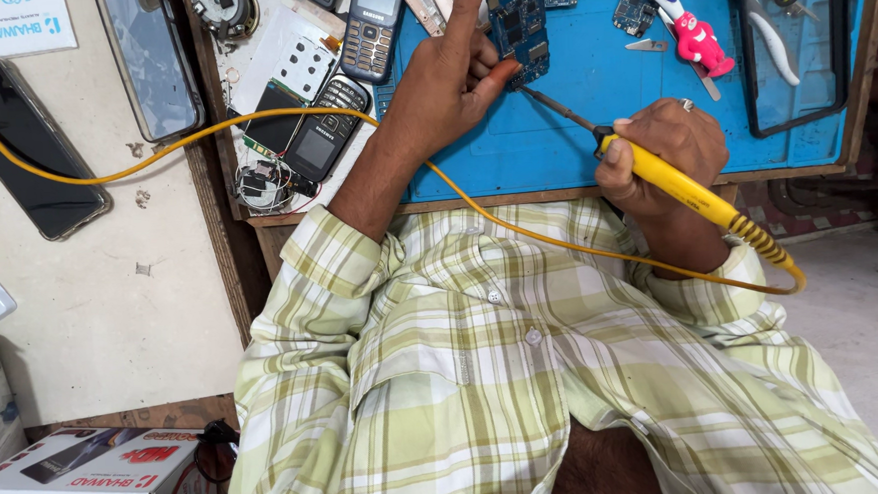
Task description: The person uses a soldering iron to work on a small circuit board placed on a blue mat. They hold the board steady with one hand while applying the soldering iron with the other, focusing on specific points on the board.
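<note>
1. Right hand (667, 155): fingers curled tight round the yellow handle of a soldering iron (670, 173), ring on 1 finger. Iron's dark shaft runs up-left; tip (528, 91) sits at the lower edge of the board, just beside the left thumb.
2. Left hand (447, 79): closed on a blue circuit board (518, 17), thumb pressing the board's lower edge, index finger pointing straight up alongside it, other fingers folded. Board lies on the blue mat (573, 120), near its top-left part.
3. Yellow cord (518, 231) leaves the iron's ribbed end, loops by the right cuff, crosses the plaid shirt (465, 366), passes under the left forearm and runs off to the left edge of view.
4. On the mat, right of the board: pink figure-shaped tool (699, 41), small metal pick (646, 45), more boards at top, a black phone frame (794, 48) w/ white-handled pliers (774, 44) seen through it.
5. Left of the mat, on the bench: 2 keypad phones (372, 25), (323, 133), a white keypad part (301, 66), loose wires and a small round part (260, 184).
6. Further left: 2 touchscreen phones lying flat, 1 dark (28, 148), 1 w/ grey glass (152, 62).
7. Bottom left: red-and-white box (81, 481), black sunglasses (215, 454) beside it.
</note>
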Available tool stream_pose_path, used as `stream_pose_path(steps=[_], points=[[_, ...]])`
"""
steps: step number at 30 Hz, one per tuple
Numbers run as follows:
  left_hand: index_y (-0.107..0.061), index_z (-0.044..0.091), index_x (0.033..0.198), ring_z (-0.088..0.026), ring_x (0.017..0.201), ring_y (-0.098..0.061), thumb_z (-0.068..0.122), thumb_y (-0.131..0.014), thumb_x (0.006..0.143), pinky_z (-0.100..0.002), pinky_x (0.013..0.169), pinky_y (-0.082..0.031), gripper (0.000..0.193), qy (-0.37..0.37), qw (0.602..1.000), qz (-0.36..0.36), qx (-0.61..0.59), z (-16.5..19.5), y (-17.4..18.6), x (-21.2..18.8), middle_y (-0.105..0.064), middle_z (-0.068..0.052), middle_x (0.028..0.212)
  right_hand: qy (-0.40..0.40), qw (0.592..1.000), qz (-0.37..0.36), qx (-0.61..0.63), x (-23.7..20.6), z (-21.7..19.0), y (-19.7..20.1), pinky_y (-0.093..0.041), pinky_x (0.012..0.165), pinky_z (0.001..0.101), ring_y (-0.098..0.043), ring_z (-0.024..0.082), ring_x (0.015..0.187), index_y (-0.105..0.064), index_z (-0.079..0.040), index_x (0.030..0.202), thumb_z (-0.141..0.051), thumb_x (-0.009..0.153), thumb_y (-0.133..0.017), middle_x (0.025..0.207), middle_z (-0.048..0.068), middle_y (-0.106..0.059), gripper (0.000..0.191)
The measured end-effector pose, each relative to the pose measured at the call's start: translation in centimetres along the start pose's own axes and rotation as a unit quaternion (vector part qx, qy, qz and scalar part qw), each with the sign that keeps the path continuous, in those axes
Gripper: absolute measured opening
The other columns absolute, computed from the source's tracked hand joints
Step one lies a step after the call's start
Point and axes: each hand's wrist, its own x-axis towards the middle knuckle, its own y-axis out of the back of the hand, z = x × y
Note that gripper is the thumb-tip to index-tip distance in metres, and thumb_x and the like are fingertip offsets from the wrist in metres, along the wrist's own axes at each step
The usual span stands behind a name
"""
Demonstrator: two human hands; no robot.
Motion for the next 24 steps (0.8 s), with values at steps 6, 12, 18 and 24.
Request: stream_pose_path(steps=[6, 12, 18, 24], points=[[-0.008, 0.021, 0.166, -0.015, 0.071, -0.075, 0.005, -0.08, 0.104, -0.03, 0.061, -0.061, 0.096, -0.004, 1.0, 0.004, -0.011, 0.2, 0.0, 0.0, -0.072, -0.004, 0.084, 0.003, 1.0, -0.005, -0.013, -0.3, 0.4, 0.4, -0.048, 0.058, 0.0367, -0.064, 0.024, 0.064, -0.055, -0.004, 0.104, -0.013, 0.104, -0.067, 0.076, 0.008, -0.064, 0.015], [-0.008, 0.023, 0.166, -0.015, 0.071, -0.075, 0.005, -0.08, 0.105, -0.03, 0.061, -0.061, 0.096, -0.013, 1.0, 0.004, -0.012, 0.2, 0.1, 0.1, -0.072, -0.005, 0.084, -0.007, 1.0, 0.005, 0.009, -0.4, 0.9, 0.5, -0.051, 0.058, 0.035, -0.065, 0.026, 0.066, -0.059, -0.002, 0.103, -0.013, 0.105, -0.068, 0.077, 0.009, -0.064, 0.014], [-0.008, 0.023, 0.166, -0.015, 0.072, -0.076, 0.007, -0.081, 0.104, -0.028, 0.061, -0.063, 0.097, -0.019, 1.0, 0.009, -0.002, 0.0, -0.1, 0.0, -0.073, -0.004, 0.086, -0.016, 0.999, 0.031, 0.018, -0.6, 1.2, 0.3, -0.051, 0.056, 0.0335, -0.064, 0.024, 0.062, -0.061, -0.001, 0.097, -0.013, 0.103, -0.068, 0.073, 0.01, -0.063, 0.015], [-0.008, 0.023, 0.166, -0.014, 0.073, -0.076, 0.006, -0.08, 0.104, -0.028, 0.061, -0.064, 0.096, -0.018, 1.0, 0.006, -0.002, -0.2, -0.1, -0.1, -0.073, -0.005, 0.087, -0.014, 0.996, 0.069, 0.054, -1.0, 1.6, -0.1, -0.053, 0.054, 0.033, -0.062, 0.022, 0.06, -0.06, 0.002, 0.097, -0.014, 0.103, -0.067, 0.072, 0.009, -0.063, 0.018]])
